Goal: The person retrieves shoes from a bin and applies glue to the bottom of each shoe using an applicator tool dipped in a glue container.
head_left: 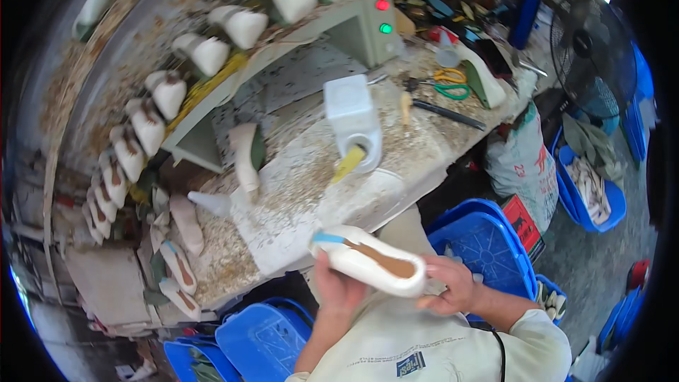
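Note:
A white shoe (376, 257) with a brown strip along its upturned underside and a blue patch at one end is held level between my hands, just in front of the workbench edge. My left hand (337, 288) is closed round the blue-patched end from below. At the other, rounded end, my right hand (450, 284) grips with thumb and fingers. Beyond the shoe, a white plastic jug (346, 102) stands on the bench, a yellow-handled tool (349, 164) sticking out of its opening.
The stained workbench (290, 223) carries several shoes, green-handled scissors (453, 90) and a black rod (449, 114). A grey box with a red and a green button (385, 28) spans the back, below a row of white shoes (240, 26). Blue bins (488, 247) and a fan (583, 42) stand around.

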`<state>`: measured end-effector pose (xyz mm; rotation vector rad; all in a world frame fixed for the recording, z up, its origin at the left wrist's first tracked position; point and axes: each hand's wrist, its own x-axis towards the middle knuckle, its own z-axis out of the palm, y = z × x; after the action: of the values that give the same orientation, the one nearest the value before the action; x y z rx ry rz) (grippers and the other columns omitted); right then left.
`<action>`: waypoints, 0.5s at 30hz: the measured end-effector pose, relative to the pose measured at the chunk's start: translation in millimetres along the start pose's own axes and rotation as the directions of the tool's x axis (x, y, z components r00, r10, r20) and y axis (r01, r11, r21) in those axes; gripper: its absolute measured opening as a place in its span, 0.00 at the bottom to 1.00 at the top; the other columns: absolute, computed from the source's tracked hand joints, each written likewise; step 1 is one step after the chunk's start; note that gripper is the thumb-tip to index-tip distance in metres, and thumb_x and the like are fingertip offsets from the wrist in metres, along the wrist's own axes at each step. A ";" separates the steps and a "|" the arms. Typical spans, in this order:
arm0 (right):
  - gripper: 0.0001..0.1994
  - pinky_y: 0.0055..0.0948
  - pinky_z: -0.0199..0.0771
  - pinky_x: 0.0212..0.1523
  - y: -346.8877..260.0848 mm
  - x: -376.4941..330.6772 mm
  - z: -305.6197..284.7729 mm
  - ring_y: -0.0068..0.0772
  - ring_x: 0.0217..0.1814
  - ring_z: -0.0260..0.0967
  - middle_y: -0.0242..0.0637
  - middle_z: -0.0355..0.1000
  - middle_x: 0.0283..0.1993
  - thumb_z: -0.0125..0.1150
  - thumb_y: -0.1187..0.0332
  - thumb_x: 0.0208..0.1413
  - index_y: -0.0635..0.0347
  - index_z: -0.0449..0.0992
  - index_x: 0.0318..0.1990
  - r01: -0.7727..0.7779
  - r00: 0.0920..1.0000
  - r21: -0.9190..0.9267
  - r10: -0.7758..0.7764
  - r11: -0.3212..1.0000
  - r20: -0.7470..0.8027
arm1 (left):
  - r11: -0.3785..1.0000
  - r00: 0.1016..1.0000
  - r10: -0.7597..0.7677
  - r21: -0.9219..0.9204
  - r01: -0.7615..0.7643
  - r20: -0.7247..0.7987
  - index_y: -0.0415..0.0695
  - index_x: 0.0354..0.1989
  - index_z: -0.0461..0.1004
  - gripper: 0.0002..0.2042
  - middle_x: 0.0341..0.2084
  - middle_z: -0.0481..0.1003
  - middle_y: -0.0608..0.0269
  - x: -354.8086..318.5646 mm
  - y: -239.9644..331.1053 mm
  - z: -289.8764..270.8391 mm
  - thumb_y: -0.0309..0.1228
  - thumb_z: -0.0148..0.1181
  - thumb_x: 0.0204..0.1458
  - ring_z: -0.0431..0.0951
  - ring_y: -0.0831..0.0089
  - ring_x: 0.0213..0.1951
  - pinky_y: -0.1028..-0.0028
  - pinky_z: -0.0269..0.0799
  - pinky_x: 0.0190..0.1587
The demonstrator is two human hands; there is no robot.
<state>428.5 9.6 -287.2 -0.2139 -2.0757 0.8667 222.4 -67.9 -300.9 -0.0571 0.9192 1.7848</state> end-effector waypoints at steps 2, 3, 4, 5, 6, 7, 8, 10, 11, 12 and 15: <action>0.34 0.40 0.74 0.46 3.2 33.4 22.0 0.52 0.48 0.72 0.52 0.70 0.51 0.69 0.54 0.47 0.67 0.64 0.56 -0.105 0.977 -0.030 0.109 0.994 0.184 | 0.980 0.961 0.185 -0.115 -0.164 0.204 0.41 0.60 0.60 0.35 0.50 0.71 0.53 0.4 62.4 -47.1 0.52 0.55 0.46 0.73 0.56 0.50 0.57 0.67 0.56; 0.34 0.41 0.72 0.46 15.8 55.6 40.9 0.52 0.46 0.71 0.50 0.70 0.49 0.68 0.53 0.46 0.65 0.66 0.56 -0.029 0.994 -0.157 0.045 0.987 0.100 | 0.942 0.927 0.336 -0.061 -0.330 0.169 0.40 0.60 0.60 0.37 0.48 0.71 0.50 -0.2 88.8 -67.6 0.51 0.55 0.44 0.74 0.54 0.49 0.56 0.69 0.54; 0.35 0.40 0.71 0.42 25.6 85.4 59.9 0.51 0.41 0.69 0.49 0.68 0.43 0.70 0.53 0.42 0.64 0.66 0.55 -0.002 0.996 -0.307 0.030 0.952 0.084 | 0.898 0.890 0.439 -0.050 -0.436 0.122 0.39 0.61 0.59 0.37 0.48 0.71 0.50 -6.3 113.3 -75.8 0.46 0.59 0.42 0.74 0.55 0.49 0.57 0.69 0.53; 0.36 0.39 0.70 0.38 35.3 115.6 79.9 0.50 0.37 0.68 0.47 0.67 0.36 0.72 0.54 0.38 0.64 0.67 0.54 0.024 0.998 -0.448 0.009 0.894 0.070 | 0.822 0.824 0.559 0.063 -0.565 0.098 0.39 0.60 0.59 0.36 0.47 0.72 0.51 -6.7 131.9 -94.4 0.42 0.61 0.41 0.74 0.57 0.48 0.59 0.70 0.53; 0.33 0.40 0.69 0.37 45.6 138.5 97.4 0.50 0.36 0.67 0.46 0.66 0.35 0.72 0.56 0.37 0.62 0.68 0.52 0.031 0.995 -0.497 0.021 0.867 0.099 | 0.722 0.741 0.665 0.179 -0.669 0.089 0.38 0.60 0.59 0.36 0.46 0.72 0.51 -6.9 148.1 -110.4 0.37 0.63 0.40 0.74 0.58 0.48 0.60 0.70 0.53; 0.31 0.40 0.68 0.36 56.5 157.8 114.0 0.49 0.36 0.67 0.44 0.66 0.34 0.72 0.58 0.35 0.60 0.69 0.49 0.038 0.992 -0.543 0.032 0.839 0.120 | 0.700 0.723 0.686 0.200 -0.685 0.076 0.37 0.60 0.59 0.36 0.46 0.72 0.55 -8.4 163.0 -121.4 0.25 0.66 0.37 0.74 0.62 0.48 0.63 0.70 0.53; 0.31 0.40 0.68 0.36 66.5 173.0 125.4 0.49 0.36 0.67 0.44 0.66 0.34 0.72 0.58 0.35 0.60 0.69 0.49 0.048 0.991 -0.539 0.025 0.841 0.128 | 0.663 0.697 0.714 0.256 -0.703 0.063 0.37 0.59 0.60 0.37 0.46 0.72 0.55 -5.8 170.5 -127.4 0.22 0.67 0.36 0.74 0.63 0.48 0.64 0.70 0.54; 0.17 0.44 0.68 0.31 83.5 199.9 148.3 0.46 0.32 0.68 0.41 0.65 0.29 0.68 0.64 0.41 0.59 0.70 0.36 0.036 0.993 -0.644 0.046 0.764 0.110 | 0.569 0.645 0.759 0.390 -0.724 0.091 0.38 0.60 0.59 0.40 0.49 0.71 0.56 6.8 188.0 -151.2 0.18 0.70 0.33 0.73 0.66 0.50 0.65 0.69 0.55; 0.17 0.44 0.68 0.31 86.8 210.5 153.7 0.46 0.32 0.68 0.41 0.65 0.29 0.68 0.64 0.41 0.59 0.70 0.36 0.048 0.992 -0.636 0.038 0.770 0.121 | 0.542 0.639 0.761 0.429 -0.723 0.116 0.38 0.61 0.57 0.40 0.51 0.69 0.55 10.9 196.6 -162.1 0.19 0.71 0.35 0.71 0.65 0.52 0.65 0.68 0.56; 0.13 0.42 0.68 0.29 91.4 219.8 155.6 0.45 0.30 0.68 0.40 0.65 0.27 0.67 0.66 0.42 0.59 0.70 0.33 0.049 0.987 -0.674 0.066 0.737 0.144 | 0.515 0.634 0.761 0.466 -0.720 0.138 0.38 0.61 0.56 0.41 0.53 0.68 0.54 15.6 203.6 -168.0 0.21 0.71 0.36 0.70 0.64 0.54 0.64 0.68 0.56; 0.08 0.40 0.69 0.25 84.8 245.9 159.7 0.44 0.25 0.68 0.39 0.65 0.22 0.64 0.70 0.43 0.59 0.71 0.29 0.018 0.989 -0.643 0.080 0.766 0.123 | 0.425 0.468 0.870 0.247 -0.871 0.153 0.40 0.60 0.55 0.34 0.56 0.64 0.46 21.1 245.1 -152.1 0.45 0.62 0.49 0.67 0.54 0.57 0.58 0.64 0.59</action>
<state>140.0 100.2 -245.5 -0.5692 -2.4517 0.1442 -45.9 -174.1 -281.4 0.7771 1.3484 2.5662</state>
